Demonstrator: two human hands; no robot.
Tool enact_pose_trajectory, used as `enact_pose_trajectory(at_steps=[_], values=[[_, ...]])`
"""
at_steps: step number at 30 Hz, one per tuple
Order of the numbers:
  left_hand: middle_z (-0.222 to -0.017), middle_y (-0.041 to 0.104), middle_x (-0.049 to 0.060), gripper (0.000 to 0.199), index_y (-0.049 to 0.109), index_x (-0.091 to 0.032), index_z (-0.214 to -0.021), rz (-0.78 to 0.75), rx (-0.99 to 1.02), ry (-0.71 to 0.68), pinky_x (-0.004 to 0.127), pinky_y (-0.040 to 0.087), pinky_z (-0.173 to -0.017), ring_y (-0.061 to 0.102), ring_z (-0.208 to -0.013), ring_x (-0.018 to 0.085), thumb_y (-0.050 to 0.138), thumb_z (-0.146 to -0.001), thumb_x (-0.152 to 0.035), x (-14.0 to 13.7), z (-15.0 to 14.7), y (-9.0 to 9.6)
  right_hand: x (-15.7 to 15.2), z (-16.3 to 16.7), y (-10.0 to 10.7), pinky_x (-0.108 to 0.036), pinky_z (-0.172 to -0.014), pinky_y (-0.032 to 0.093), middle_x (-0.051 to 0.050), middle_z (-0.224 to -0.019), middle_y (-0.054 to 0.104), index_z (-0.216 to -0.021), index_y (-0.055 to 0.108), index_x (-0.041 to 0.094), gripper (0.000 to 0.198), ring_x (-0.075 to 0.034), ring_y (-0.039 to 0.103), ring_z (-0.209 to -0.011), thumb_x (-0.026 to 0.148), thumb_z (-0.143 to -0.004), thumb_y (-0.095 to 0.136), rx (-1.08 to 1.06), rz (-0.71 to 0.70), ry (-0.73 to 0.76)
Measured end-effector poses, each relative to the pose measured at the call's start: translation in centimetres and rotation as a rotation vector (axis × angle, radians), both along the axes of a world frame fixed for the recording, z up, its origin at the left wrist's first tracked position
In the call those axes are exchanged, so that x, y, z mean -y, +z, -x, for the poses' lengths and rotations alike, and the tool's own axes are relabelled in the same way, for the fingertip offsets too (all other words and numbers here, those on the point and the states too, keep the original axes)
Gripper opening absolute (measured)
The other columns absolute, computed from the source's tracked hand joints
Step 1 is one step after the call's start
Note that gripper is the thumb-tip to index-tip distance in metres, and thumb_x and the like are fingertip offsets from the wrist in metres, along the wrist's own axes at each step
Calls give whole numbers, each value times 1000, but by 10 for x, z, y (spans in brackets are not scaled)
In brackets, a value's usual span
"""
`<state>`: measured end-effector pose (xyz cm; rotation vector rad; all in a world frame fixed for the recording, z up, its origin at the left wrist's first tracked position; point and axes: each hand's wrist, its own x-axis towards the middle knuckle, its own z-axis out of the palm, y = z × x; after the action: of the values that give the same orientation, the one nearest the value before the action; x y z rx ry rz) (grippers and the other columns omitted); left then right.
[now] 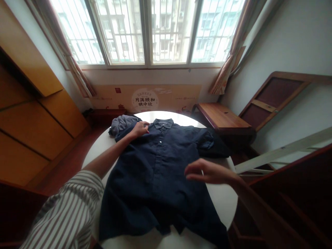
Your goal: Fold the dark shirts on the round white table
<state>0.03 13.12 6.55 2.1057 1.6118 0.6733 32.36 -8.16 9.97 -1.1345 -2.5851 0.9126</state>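
Observation:
A dark navy button-up shirt (171, 162) lies front up and spread out, collar at the far end, hem towards me. My left hand (140, 129) rests at its left shoulder near the collar, thumb and fingers slightly apart; I see no cloth pinched between them. Over the right side of the shirt's body is my right hand (204, 172), fingers bent and a gap showing between thumb and fingers, with nothing in it. The shirt's right sleeve (206, 139) is rumpled.
A round white table (220, 197) carries the shirt. Bunched grey clothing (123, 124) sits at its far left, and dark cloth (219, 145) lies by the right sleeve. Beyond the table's right edge stands a wooden bench (223, 116). Wooden cabinets (26, 131) line the left.

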Motion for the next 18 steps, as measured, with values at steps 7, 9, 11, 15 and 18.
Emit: enact_pose_trajectory(at_steps=[7, 9, 11, 15, 18], values=[[-109, 71, 21, 49, 60, 0, -124, 56, -101, 100, 27, 49, -89, 71, -94, 24, 65, -76, -12, -83, -37, -32, -158, 22, 10, -38, -79, 56, -8, -112, 65, -117, 62, 15, 32, -21, 65, -93, 37, -95, 60, 84, -196, -425], [-107, 70, 23, 45, 64, -1, -115, 62, -122, 114, 29, 49, -88, 69, -99, 28, 70, -72, -14, -93, -37, -38, -173, 29, 8, -43, -87, 55, -9, -124, 59, -125, 58, 17, 36, -23, 62, -104, 36, -95, 61, 81, -247, -447], [-102, 71, 22, 34, 69, -3, -103, 52, -129, 96, 32, 49, -88, 68, -99, 30, 70, -71, -13, -98, -36, -42, -184, 35, 3, -44, -88, 54, -9, -126, 59, -126, 57, 17, 36, -24, 62, -106, 36, -95, 61, 84, -299, -472], [-115, 64, 18, 29, 68, -8, -108, -63, -99, 49, 32, 44, -100, 61, -111, 27, 60, -81, -12, -103, -36, -40, -207, 46, -10, -44, -88, 54, -9, -125, 59, -126, 57, 17, 36, -23, 62, -105, 36, -95, 60, 95, -380, -501], [-122, 56, 16, 33, 63, -11, -116, -186, -24, 24, 33, 42, -105, 56, -115, 24, 53, -85, -11, -109, -39, -36, -222, 51, -12, -44, -87, 55, -9, -124, 60, -125, 58, 17, 36, -24, 62, -105, 37, -95, 61, 103, -441, -518]])
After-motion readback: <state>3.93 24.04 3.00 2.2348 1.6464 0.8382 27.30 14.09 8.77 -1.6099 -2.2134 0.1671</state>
